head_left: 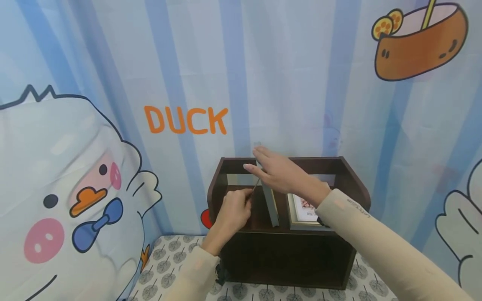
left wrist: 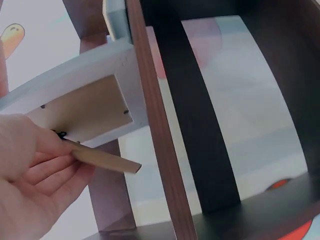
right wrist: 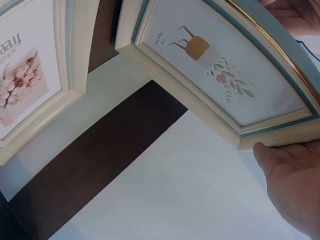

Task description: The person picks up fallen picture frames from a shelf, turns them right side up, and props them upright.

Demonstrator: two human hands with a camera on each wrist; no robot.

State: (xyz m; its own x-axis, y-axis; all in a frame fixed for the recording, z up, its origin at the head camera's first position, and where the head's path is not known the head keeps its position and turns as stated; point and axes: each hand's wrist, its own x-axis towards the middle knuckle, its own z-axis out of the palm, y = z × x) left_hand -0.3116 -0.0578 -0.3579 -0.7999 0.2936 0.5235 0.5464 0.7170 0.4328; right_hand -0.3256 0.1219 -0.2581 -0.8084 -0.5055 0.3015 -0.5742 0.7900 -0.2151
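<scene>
A pale blue picture frame [head_left: 269, 200] stands tilted on the shelf of a dark brown wooden rack [head_left: 288, 251]. Its brown back and hinged support leg [left wrist: 107, 161] face my left hand [head_left: 235, 209], which pinches the leg between thumb and fingers; the leg stands out from the backing. Across the frame's upper edge rests my right hand [head_left: 280, 169], fingers mostly straight. A vase-and-flowers print [right wrist: 205, 55] shows on the front in the right wrist view. The fingers behind the edge are partly hidden there.
A second frame with a pink blossom print [head_left: 305, 209] stands right of the first, partly behind the right forearm. The rack has raised side walls and a back rail. It stands on a tree-patterned cloth [head_left: 165, 263], before a striped cartoon curtain [head_left: 282, 83].
</scene>
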